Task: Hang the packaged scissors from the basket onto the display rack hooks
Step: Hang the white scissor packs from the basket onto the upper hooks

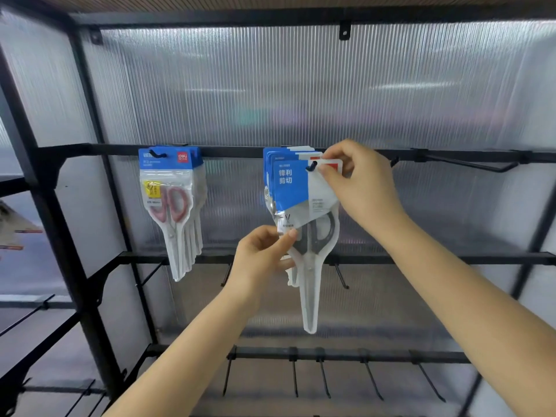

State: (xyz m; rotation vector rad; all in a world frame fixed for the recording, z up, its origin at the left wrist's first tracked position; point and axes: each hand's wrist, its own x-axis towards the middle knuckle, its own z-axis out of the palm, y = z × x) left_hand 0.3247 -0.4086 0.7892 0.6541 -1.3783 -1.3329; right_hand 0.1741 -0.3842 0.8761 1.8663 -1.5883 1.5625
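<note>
A packaged pair of grey-handled scissors (310, 236) with a blue-and-white card hangs at the front of a stack on a black hook (311, 166) of the rack's upper bar. My right hand (358, 182) pinches the card's top right corner beside the hook tip. My left hand (264, 254) pinches the pack's left edge near the scissor handles. Several packs hang behind this one. On a hook to the left hangs another stack of packaged scissors (173, 203) with pink handles. The basket is out of view.
The black display rack (60, 224) has ribbed translucent back panels. A bare hook (469, 164) sticks out at the right of the upper bar. Bare hooks (341, 276) line the middle bar, and several more (325, 380) hang from the lowest bar.
</note>
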